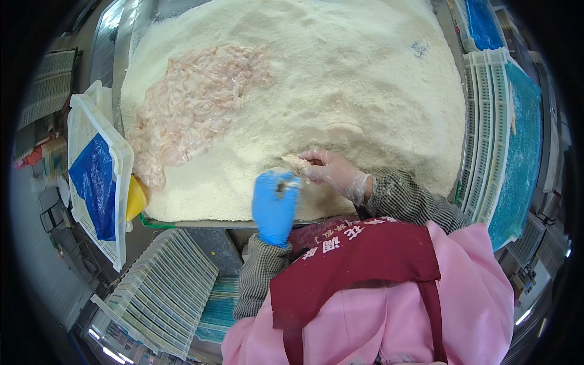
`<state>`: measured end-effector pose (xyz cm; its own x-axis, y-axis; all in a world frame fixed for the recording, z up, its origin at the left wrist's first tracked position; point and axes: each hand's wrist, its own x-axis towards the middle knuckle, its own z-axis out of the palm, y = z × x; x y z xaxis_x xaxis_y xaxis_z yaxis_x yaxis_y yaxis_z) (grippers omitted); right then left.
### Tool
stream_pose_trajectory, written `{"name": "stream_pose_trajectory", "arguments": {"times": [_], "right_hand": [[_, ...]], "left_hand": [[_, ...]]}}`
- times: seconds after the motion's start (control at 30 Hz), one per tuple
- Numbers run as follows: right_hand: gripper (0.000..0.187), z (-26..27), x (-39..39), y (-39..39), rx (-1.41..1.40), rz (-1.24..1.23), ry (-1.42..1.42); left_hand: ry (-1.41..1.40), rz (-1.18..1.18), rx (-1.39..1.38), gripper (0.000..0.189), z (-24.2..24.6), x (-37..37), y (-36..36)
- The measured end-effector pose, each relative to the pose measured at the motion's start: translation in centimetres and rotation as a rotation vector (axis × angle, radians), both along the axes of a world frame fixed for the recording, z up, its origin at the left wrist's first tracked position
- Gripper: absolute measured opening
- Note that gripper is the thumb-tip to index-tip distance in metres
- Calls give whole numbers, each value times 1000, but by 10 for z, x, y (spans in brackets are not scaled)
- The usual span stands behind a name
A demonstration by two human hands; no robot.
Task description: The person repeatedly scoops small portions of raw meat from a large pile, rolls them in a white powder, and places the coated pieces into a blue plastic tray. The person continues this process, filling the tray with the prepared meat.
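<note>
A broad bed of pale crumb coating [388, 82] fills the metal-edged table before me. Raw, pinkish meat strips [196, 100] lie heaped on its left part. My right hand [335, 173], in a thin clear glove, pinches a crumb-coated piece of meat [295, 161] between thumb and fingers, low over the crumbs. Close at its left is my left hand [276, 203] in a blue glove, blurred, with fingers curled; whether it holds anything cannot be made out. Another coated piece [344, 127] lies partly covered in the crumbs above my right hand.
White plastic trays [488, 132] with teal liners stand stacked at the right edge. A white crate [123, 182] holding blue plastic stands at the left, beside a yellow object [136, 198]. More stacked trays [164, 287] are below the table's near left edge.
</note>
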<state>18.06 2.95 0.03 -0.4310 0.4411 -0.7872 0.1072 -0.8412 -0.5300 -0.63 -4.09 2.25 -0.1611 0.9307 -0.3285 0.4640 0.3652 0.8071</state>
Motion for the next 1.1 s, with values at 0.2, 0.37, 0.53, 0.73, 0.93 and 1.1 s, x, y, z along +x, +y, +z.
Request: {"name": "stream_pose_trajectory", "arguments": {"times": [0.2,0.37,0.53,0.73,0.93,1.1], "right_hand": [[32,34,-6,7,517,160,32],[31,25,0,20,380,117,89],[44,10,11,44,488,19,-186],[57,23,15,24,673,91,-345],[53,-20,-20,-3,26,-138,129],[46,-17,-41,15,16,51,78]], "left_hand": [[-380,116,-8,48,26,-14,27],[-347,233,3,29,35,-29,30],[27,148,84,31,33,-30,18],[125,59,-180,43,17,-36,-18],[116,154,10,45,-18,-34,4],[-61,253,-45,50,-14,-14,14]]}}
